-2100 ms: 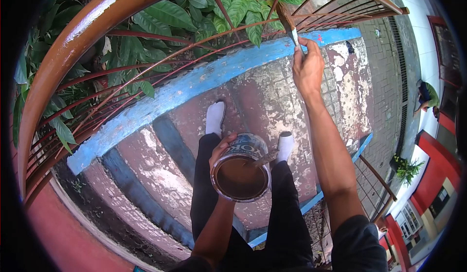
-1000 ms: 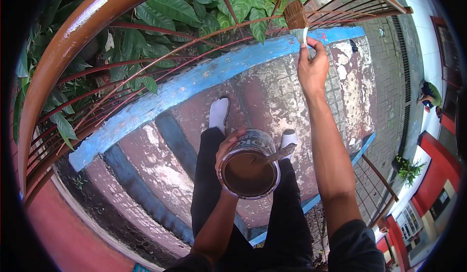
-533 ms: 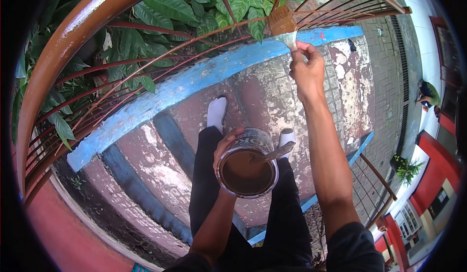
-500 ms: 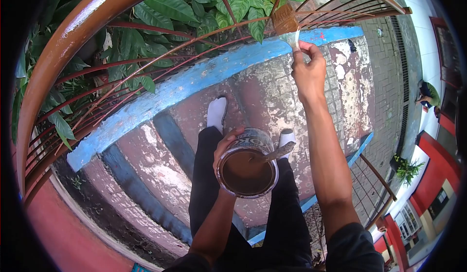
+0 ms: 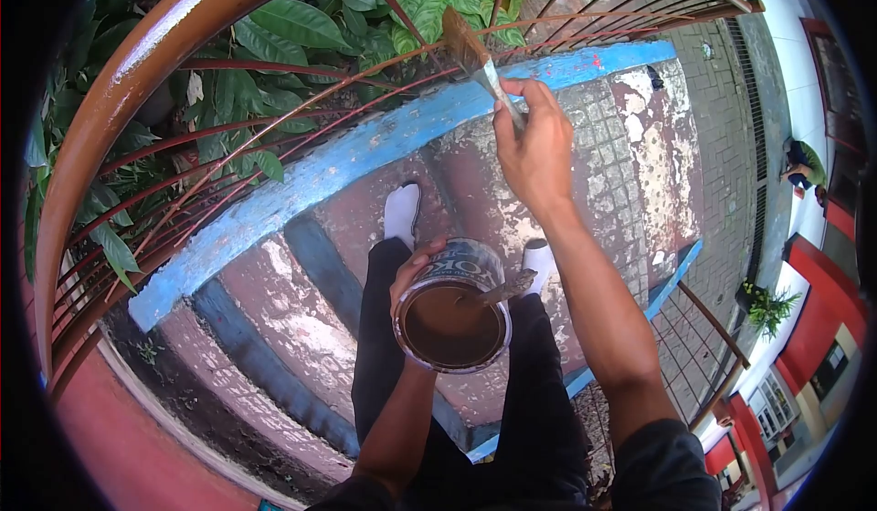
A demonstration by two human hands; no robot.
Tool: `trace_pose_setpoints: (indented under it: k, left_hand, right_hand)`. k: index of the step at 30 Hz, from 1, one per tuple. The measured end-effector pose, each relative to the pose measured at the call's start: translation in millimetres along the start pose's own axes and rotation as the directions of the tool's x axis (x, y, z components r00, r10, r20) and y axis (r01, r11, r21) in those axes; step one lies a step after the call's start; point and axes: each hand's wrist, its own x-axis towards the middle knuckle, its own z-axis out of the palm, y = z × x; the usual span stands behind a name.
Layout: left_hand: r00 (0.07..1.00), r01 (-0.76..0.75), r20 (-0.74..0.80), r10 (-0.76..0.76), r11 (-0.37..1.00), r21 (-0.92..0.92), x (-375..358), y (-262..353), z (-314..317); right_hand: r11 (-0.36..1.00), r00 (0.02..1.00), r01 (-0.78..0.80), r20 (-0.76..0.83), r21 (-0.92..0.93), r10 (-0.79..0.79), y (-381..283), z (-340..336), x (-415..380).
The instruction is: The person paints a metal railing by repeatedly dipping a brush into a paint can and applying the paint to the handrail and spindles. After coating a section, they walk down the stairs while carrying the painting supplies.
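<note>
My left hand (image 5: pixel 417 272) is wrapped round the side of a paint can (image 5: pixel 468 260) that holds brown paint (image 5: pixel 454 326). A paint-smeared stick (image 5: pixel 508 288) leans out over the can's right rim. Above and to the right, my right hand (image 5: pixel 537 146) pinches the handle of a paintbrush (image 5: pixel 475 52). The brush's bristles are brown with paint and point up and left, overlapping a thin bar of the metal railing (image 5: pixel 402 57). The lower end of the handle is hidden in my fingers.
A thick brown handrail (image 5: pixel 100 123) curves along the left. Blue edging (image 5: pixel 320 175) borders the worn steps (image 5: pixel 311 315) under my feet. Leafy plants (image 5: pixel 292 31) grow behind the railing. Far right, a person (image 5: pixel 804 166) is beside a white wall.
My right hand has moved left with the paintbrush, and the brush has turned to show its bristles pointing up-left. The can has shifted slightly left in view, still in my left hand.
</note>
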Motion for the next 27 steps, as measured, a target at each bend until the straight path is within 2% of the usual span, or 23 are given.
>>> trace_pose_setpoints:
  k: [2, 6, 7, 8, 9, 10, 12, 14, 15, 17, 20, 21, 22, 23, 24, 25, 27]
  left_hand:
    - [0.999, -0.047, -0.014, 0.049, 0.993, 0.110, -1, -5, 0]
    - [0.999, -0.035, -0.030, 0.037, 0.996, 0.084, -1, -4, -2]
    - [0.999, -0.026, -0.026, 0.030, 0.988, 0.150, -3, -11, -10]
    - [0.999, -0.020, -0.021, 0.025, 0.977, 0.215, -3, -12, -11]
    - [0.999, -0.027, -0.025, 0.033, 0.978, 0.209, -3, -13, -11]
    - [0.999, -0.036, -0.007, 0.038, 0.985, 0.169, -3, -13, -12]
    - [0.999, -0.040, 0.010, 0.039, 0.990, 0.135, -3, -9, -11]
    - [0.998, 0.033, -0.048, -0.029, 0.997, 0.072, -2, -8, -9]
    - [0.998, 0.036, -0.048, -0.032, 0.996, 0.077, 1, -2, 1]
    - [0.959, -0.284, 0.071, 0.276, 0.946, 0.156, 6, 11, 22]
    - [0.958, -0.285, 0.059, 0.279, 0.945, 0.158, 7, 15, 33]
    - [0.959, -0.284, 0.061, 0.278, 0.946, 0.156, 5, 11, 25]
    - [0.996, -0.081, -0.027, 0.085, 0.987, 0.140, 1, 5, 9]
    - [0.987, 0.126, -0.112, -0.113, 0.986, 0.109, 2, 7, 6]
    - [0.987, 0.128, -0.112, -0.115, 0.986, 0.110, 1, 5, 5]
    - [0.988, 0.105, -0.120, -0.095, 0.992, 0.074, 0, 3, 5]
    - [0.989, 0.080, -0.126, -0.074, 0.996, 0.039, 4, 5, 8]
  right_hand:
    - [0.996, 0.999, 0.010, -0.034, -0.083, -0.013, 12, -10, 16]
    - [0.987, 0.993, -0.057, -0.111, -0.151, 0.040, 27, -43, 31]
    - [0.986, 0.994, -0.054, -0.102, -0.155, 0.039, 34, -50, 29]
    - [0.978, 0.982, -0.134, -0.153, -0.160, 0.110, 36, -58, 28]
    - [0.965, 0.963, -0.210, -0.207, -0.158, 0.175, 37, -62, 29]
    - [0.967, 0.964, -0.203, -0.208, -0.156, 0.168, 39, -61, 29]
    - [0.971, 0.977, -0.199, -0.101, -0.135, 0.186, 25, -54, 27]
    - [0.963, 0.974, -0.227, -0.061, -0.148, 0.220, 16, -41, 27]
    - [0.980, 0.984, -0.156, -0.103, -0.124, 0.143, 16, -31, 29]
    - [0.998, 0.990, -0.028, -0.137, -0.050, 0.021, 7, -13, 24]
    - [1.000, 0.995, -0.001, -0.102, 0.003, 0.001, -15, -7, 5]
    - [0.997, 0.999, 0.002, -0.032, 0.080, 0.001, -19, -8, -1]
    - [0.997, 0.999, 0.002, -0.033, 0.081, 0.000, -19, -7, -4]
    - [0.995, 0.998, 0.066, -0.022, 0.069, -0.065, -19, -5, -7]
    - [0.990, 0.992, 0.128, -0.009, 0.057, -0.128, -18, -5, -10]
    - [0.990, 0.992, 0.126, -0.010, 0.056, -0.126, -15, -7, -7]
    - [0.998, 0.998, 0.048, -0.030, 0.044, -0.047, -9, -20, 9]
